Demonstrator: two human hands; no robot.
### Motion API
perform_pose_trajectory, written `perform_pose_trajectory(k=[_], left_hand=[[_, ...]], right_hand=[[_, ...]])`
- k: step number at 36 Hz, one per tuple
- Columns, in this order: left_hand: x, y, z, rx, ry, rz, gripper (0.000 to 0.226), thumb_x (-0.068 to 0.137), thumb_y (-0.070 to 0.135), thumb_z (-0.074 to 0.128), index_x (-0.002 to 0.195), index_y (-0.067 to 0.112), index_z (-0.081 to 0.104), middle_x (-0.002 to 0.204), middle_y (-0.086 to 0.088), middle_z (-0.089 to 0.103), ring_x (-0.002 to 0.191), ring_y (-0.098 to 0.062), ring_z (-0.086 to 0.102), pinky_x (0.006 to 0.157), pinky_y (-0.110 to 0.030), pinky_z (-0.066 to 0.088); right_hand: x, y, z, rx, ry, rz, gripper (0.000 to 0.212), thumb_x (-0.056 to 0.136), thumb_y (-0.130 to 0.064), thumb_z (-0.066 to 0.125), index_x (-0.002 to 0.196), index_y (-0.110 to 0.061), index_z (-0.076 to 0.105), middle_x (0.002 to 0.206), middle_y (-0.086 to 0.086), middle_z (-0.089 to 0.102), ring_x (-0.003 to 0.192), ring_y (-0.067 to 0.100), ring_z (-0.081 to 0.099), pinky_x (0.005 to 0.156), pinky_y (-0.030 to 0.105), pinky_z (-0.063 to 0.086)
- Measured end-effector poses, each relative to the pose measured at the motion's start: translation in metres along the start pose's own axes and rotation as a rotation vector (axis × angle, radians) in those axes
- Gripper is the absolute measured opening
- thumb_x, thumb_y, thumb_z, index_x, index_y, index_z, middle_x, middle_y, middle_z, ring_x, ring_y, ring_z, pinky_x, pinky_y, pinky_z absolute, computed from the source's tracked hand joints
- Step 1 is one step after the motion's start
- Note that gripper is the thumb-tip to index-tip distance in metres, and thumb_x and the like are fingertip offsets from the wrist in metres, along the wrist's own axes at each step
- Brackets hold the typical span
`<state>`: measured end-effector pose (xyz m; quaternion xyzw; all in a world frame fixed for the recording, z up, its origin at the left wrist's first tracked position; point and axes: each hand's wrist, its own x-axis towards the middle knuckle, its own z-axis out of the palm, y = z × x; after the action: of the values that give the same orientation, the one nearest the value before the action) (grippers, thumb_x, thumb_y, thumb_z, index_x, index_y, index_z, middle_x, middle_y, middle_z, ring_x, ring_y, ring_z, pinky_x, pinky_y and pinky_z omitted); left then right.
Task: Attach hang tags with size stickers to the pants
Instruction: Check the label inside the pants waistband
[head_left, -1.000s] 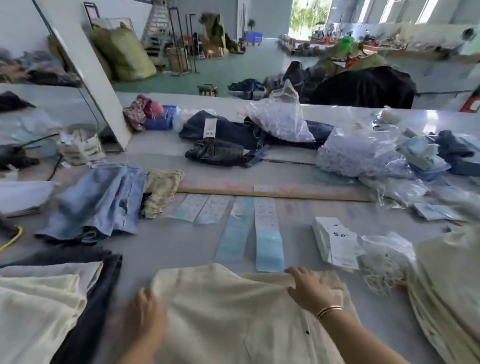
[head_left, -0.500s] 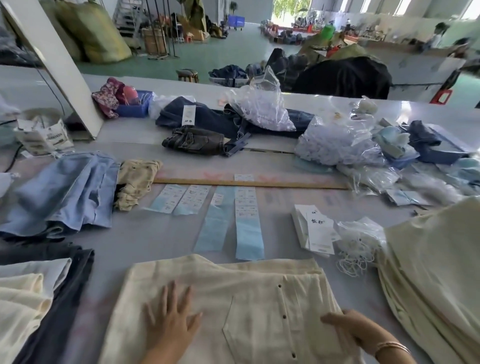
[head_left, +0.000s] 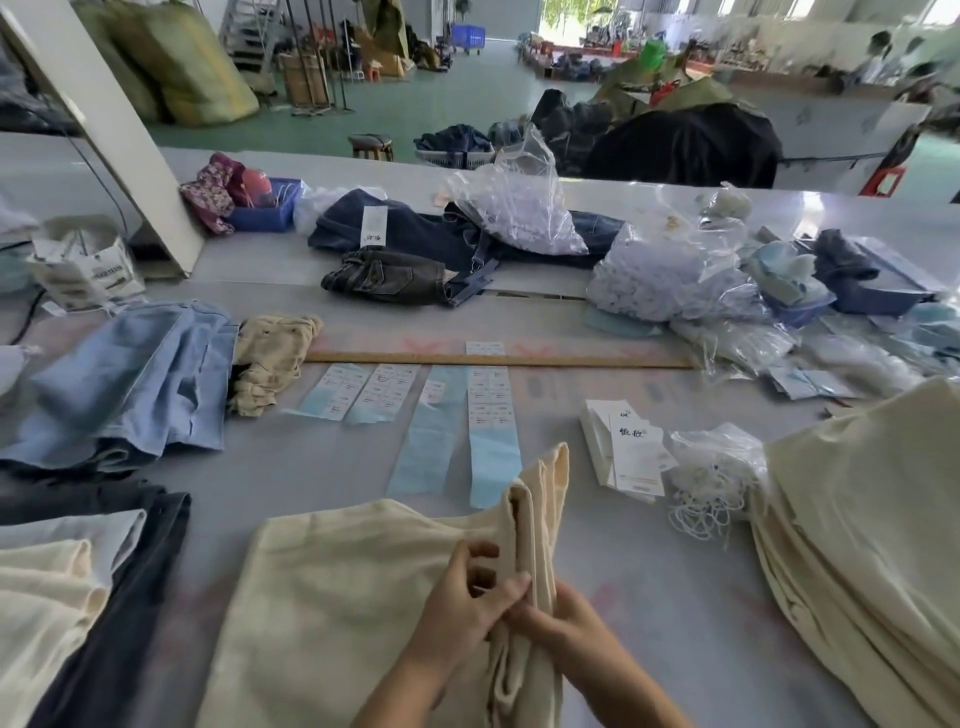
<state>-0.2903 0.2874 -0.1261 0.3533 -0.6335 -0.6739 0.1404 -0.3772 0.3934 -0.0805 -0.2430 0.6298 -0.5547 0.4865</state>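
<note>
Cream pants (head_left: 332, 597) lie on the grey table in front of me, their right edge lifted into an upright fold. My left hand (head_left: 462, 597) pinches that fold from the left and my right hand (head_left: 556, 618) grips it from the right, the two hands touching. Beyond the pants lie blue sheets of size stickers (head_left: 491, 415). A stack of white hang tags (head_left: 626, 447) sits to the right of them, beside a clear bag of white strings (head_left: 714, 483).
A pile of cream pants (head_left: 872, 530) fills the right side. Folded cream and dark garments (head_left: 78, 597) lie at the left, blue denim (head_left: 130, 374) behind them. A wooden ruler (head_left: 493, 359) crosses the table; jeans and plastic bags lie beyond it.
My hands were spread flat on the pants; now both have come together and lifted the right edge of the pants into a fold.
</note>
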Motion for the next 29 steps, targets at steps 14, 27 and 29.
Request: perform_pose_trajectory(k=[14, 27, 29], left_hand=[[-0.017, 0.016, -0.005, 0.074, 0.147, 0.232, 0.034, 0.096, 0.007, 0.047, 0.108, 0.038, 0.048, 0.095, 0.007, 0.068, 0.083, -0.007, 0.064, 0.076, -0.026, 0.048], [-0.022, 0.03, -0.006, 0.135, -0.017, 0.25, 0.062, 0.077, 0.028, 0.078, 0.116, 0.045, 0.034, 0.119, 0.022, 0.05, 0.106, 0.015, 0.051, 0.088, -0.006, 0.042], [-0.022, 0.03, -0.005, 0.133, -0.032, 0.255, 0.061, 0.077, 0.029, 0.077, 0.117, 0.046, 0.034, 0.12, 0.023, 0.05, 0.109, 0.013, 0.05, 0.093, -0.011, 0.042]], right_hand=[[-0.003, 0.008, -0.014, 0.318, 0.032, 0.031, 0.028, 0.058, -0.013, 0.056, 0.078, -0.005, 0.075, 0.076, 0.02, 0.07, 0.066, 0.025, 0.068, 0.055, 0.027, 0.052], [-0.002, 0.01, -0.009, 0.369, -0.059, -0.007, 0.051, 0.054, -0.022, 0.06, 0.099, -0.003, 0.072, 0.096, 0.028, 0.068, 0.088, 0.034, 0.068, 0.071, 0.036, 0.055], [-0.002, 0.011, -0.009, 0.345, -0.044, -0.035, 0.048, 0.052, -0.024, 0.063, 0.096, -0.005, 0.073, 0.089, 0.024, 0.069, 0.084, 0.031, 0.068, 0.068, 0.033, 0.055]])
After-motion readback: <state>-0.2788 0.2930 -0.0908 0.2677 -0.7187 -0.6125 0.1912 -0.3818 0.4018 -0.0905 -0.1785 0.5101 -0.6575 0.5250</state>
